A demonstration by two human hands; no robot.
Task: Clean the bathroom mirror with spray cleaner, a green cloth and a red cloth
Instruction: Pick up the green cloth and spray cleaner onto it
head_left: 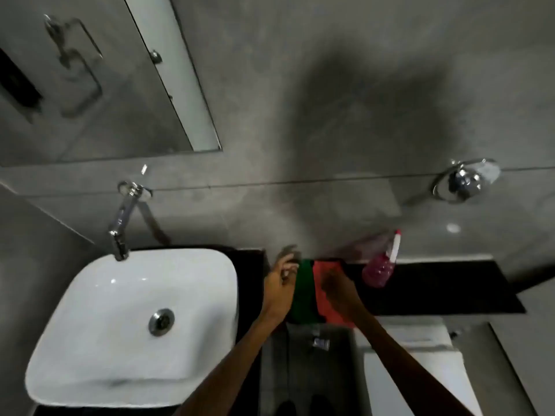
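A green cloth point(304, 291) and a red cloth point(329, 295) lie side by side on the black counter point(435, 292), their near ends hanging over its edge. My left hand point(280, 283) hovers at the green cloth's left edge, fingers apart, holding nothing. My right hand point(338, 291) rests over the red cloth; its grip is blurred. A spray bottle point(380, 267) with pink liquid and a white-and-red nozzle stands just right of the red cloth. The mirror point(99, 76) hangs on the wall at upper left.
A white basin point(129, 328) with a chrome tap point(121, 226) sits left of the cloths. A chrome wall fitting point(464, 181) is on the grey tiles at right. A white toilet cistern point(414, 367) stands below the counter at right.
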